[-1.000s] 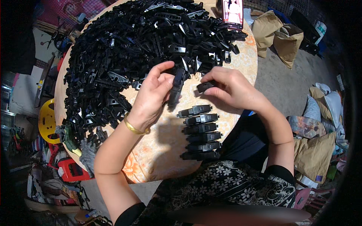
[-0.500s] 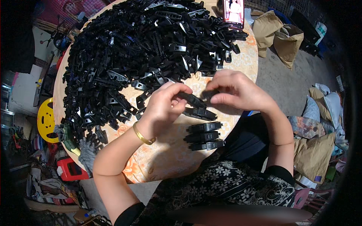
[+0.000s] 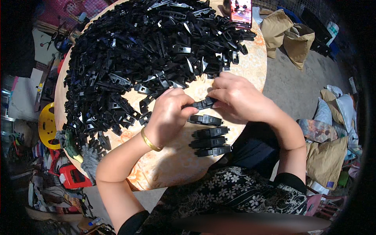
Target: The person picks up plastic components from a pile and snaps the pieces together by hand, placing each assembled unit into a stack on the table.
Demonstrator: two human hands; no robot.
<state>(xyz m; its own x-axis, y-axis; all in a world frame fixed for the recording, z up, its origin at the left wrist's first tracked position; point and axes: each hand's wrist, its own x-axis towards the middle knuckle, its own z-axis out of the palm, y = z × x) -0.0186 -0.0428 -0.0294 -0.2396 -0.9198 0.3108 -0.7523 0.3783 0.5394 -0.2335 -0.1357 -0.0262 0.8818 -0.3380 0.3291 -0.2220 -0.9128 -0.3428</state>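
Clock hours are read from the held black piece [image 3: 203, 103].

Garment [image 3: 235, 192]: black, white floral pattern, nearest, between five and six o'clock.

Row of black pieces [image 3: 211, 133]: four, elongated, lying roughly parallel one below another at six o'clock; the top one sits slightly apart.

Left hand [image 3: 170, 111]: at nine o'clock, thumb and fingers pinching the left end of the held piece. A gold-coloured bangle [image 3: 149, 141] circles its wrist.

Right hand [image 3: 239, 98]: at three o'clock, pinching the right end of the same piece — the fingertips partly hide it.

Held piece: between the two hands, above the row, over a round table [image 3: 250, 74] with a pale orange floral surface.

Grey glove [image 3: 91, 158]: table edge, eight o'clock; a red container [image 3: 75, 176] is just past it.

Yellow disc [image 3: 47, 125]: openings through it, beyond the table at nine o'clock.

Heap of black pieces [image 3: 129, 58]: tangled, some parts shiny, sweeping from about eight to one o'clock.

Phone [image 3: 241, 13]: lit screen, far table edge, near one o'clock.

Brown paper bags [image 3: 299, 45]: two — on the floor, between one and two o'clock.
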